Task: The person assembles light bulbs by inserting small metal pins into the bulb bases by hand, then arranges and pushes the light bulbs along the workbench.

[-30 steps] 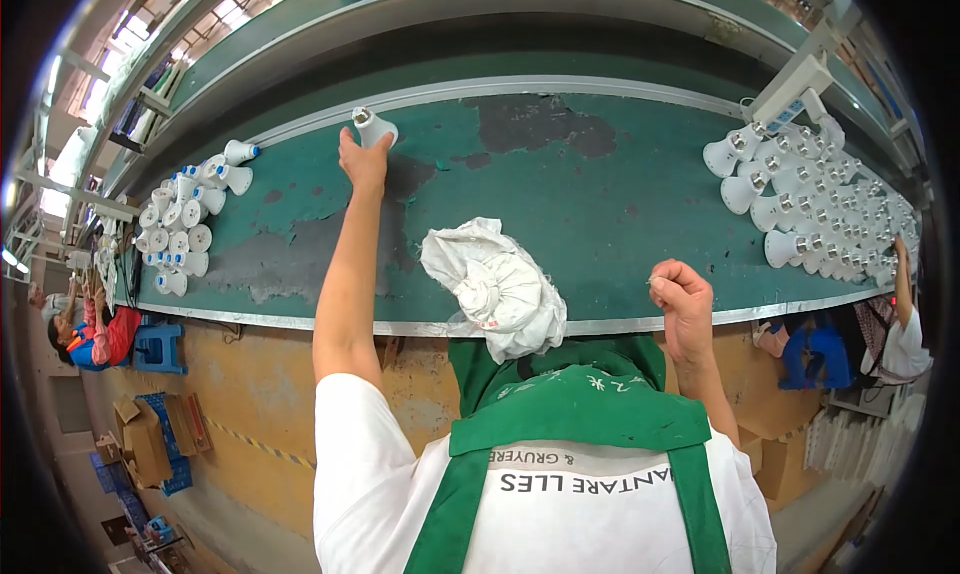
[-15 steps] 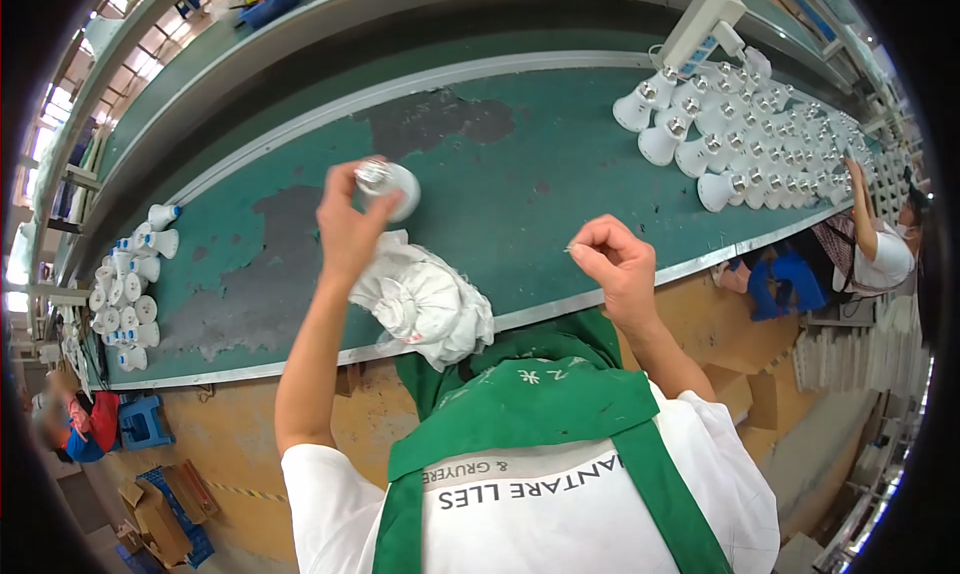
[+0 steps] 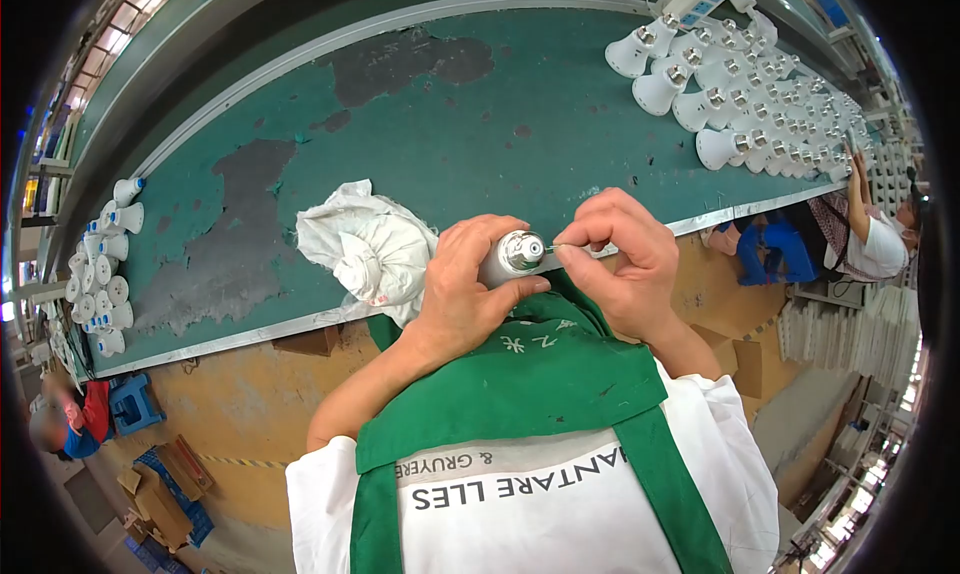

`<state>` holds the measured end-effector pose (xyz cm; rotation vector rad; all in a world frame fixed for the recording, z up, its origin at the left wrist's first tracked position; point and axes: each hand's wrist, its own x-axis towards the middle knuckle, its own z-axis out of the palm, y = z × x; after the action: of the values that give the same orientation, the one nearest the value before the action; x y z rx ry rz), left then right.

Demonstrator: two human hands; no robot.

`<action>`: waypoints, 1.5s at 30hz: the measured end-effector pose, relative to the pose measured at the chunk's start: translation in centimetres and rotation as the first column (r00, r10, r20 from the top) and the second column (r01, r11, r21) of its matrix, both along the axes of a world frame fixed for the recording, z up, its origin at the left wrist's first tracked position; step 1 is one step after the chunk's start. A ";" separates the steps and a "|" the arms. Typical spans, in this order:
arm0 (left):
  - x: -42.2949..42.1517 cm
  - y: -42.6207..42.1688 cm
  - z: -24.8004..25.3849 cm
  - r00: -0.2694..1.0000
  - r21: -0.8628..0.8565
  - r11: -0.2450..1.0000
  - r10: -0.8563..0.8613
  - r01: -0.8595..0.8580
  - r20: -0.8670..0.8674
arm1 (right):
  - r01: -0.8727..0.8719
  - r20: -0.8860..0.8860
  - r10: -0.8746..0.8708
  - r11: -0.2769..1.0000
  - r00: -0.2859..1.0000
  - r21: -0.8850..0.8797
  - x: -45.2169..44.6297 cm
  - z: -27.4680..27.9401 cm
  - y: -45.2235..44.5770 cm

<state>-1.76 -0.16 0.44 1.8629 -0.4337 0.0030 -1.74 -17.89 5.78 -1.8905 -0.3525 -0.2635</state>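
My left hand (image 3: 462, 289) is wrapped round a white light bulb (image 3: 498, 266), its silver screw cap turned up and toward my right. At the tip of that cap, my right hand (image 3: 622, 259) pinches a small thin pin (image 3: 554, 248) between thumb and forefinger. The pin's far end reaches the cap's centre; whether it is inside cannot be made out. A crumpled white cloth (image 3: 375, 254) lies at the bench edge, just left of my left hand. Most of the bulb's body is hidden by my fingers.
Rows of white bulbs (image 3: 718, 149) with silver caps stand on the green bench (image 3: 430, 124) at the right. More bulbs (image 3: 105, 274) are stacked at the left end. Beyond the right-hand rows, a co-worker (image 3: 865, 229) sits by a blue stool (image 3: 775, 254).
My left hand has brought the bulb from over the bench down toward my apron. The right hand, still pinching, now meets it at the cap. The view has shifted slightly.
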 end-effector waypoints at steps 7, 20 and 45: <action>-0.1 -0.1 -0.2 0.983 0.027 0.998 0.055 -0.061 0.176 | -0.017 0.013 0.018 0.997 1.000 -0.075 0.1 -0.2 0.1; -0.2 -0.2 -0.7 0.944 0.059 0.987 0.122 -0.147 0.306 | 0.047 0.049 -0.039 0.986 0.998 -0.158 -0.2 -0.2 0.5; -1.3 -0.8 -0.4 0.981 -0.257 0.965 0.004 -0.055 -0.194 | 0.042 0.267 -0.006 0.991 0.964 -0.129 -0.4 -1.8 0.6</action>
<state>-3.10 -0.97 0.00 1.5915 -0.2572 -0.0945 -2.12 -17.32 4.02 -1.9959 -0.5397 -0.5249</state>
